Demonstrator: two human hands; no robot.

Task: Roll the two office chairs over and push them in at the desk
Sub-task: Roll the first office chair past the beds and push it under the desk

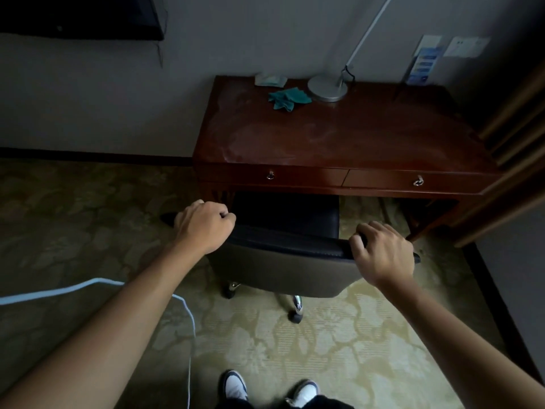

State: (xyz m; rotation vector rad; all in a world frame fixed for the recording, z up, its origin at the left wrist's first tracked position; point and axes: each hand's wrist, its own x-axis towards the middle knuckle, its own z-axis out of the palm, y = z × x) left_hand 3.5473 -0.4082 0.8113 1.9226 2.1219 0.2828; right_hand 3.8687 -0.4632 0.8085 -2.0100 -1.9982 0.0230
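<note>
A black office chair (283,261) on castors stands in front of the dark red wooden desk (339,134), facing it. The front of its seat reaches under the left half of the desk, below the left drawer. My left hand (203,224) grips the left end of the backrest's top edge. My right hand (383,250) grips the right end of that edge. Only one chair is in view.
On the desk lie a teal cloth (287,97), a tissue pack (269,79) and a lamp base (327,87). A white cable (188,314) trails over the patterned carpet at my left. Wooden slats (519,137) stand right of the desk. My shoes (236,385) are behind the chair.
</note>
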